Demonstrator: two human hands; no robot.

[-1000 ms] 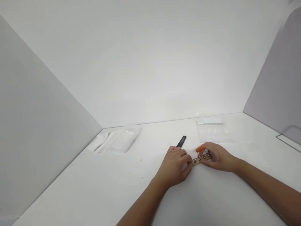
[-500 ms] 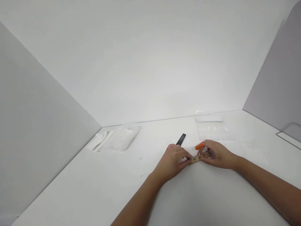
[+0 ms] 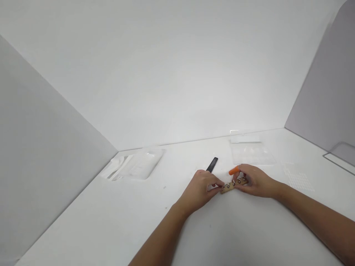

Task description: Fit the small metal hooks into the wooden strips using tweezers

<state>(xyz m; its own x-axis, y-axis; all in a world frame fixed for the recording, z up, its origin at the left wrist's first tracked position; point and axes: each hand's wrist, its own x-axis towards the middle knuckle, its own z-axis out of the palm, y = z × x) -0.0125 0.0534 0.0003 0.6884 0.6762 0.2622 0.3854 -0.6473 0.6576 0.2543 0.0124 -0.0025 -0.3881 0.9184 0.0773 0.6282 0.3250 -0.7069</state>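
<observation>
A short light-brown strip [image 3: 229, 187], wood-like, carries a row of several small shiny metal fittings [image 3: 233, 182]. My right hand [image 3: 256, 181] is closed around its right part, thumb along the near edge. From that hand's index fingertip sticks an orange tube-shaped piece [image 3: 234, 170]; whether it is worn or held I cannot tell. At the strip's left end, thumb and finger of my left hand [image 3: 202, 189] pinch together on the endmost metal fitting, whose shape is mostly hidden. Just behind my left hand lies a flat black bar [image 3: 212, 164], its near end covered.
Toward the back left lies a clear plastic package [image 3: 144, 164] with white pieces beside it. A clear tray [image 3: 252, 153] stands at the back right, near a sheet of small white squares [image 3: 301, 181]. A grey-rimmed clear piece [image 3: 340, 162] is by the right wall. Tiny specks dot the table.
My left fingers have drawn back slightly to the left, uncovering more of the strip's left end. My right hand keeps its grip. The whole view has shifted a little.
</observation>
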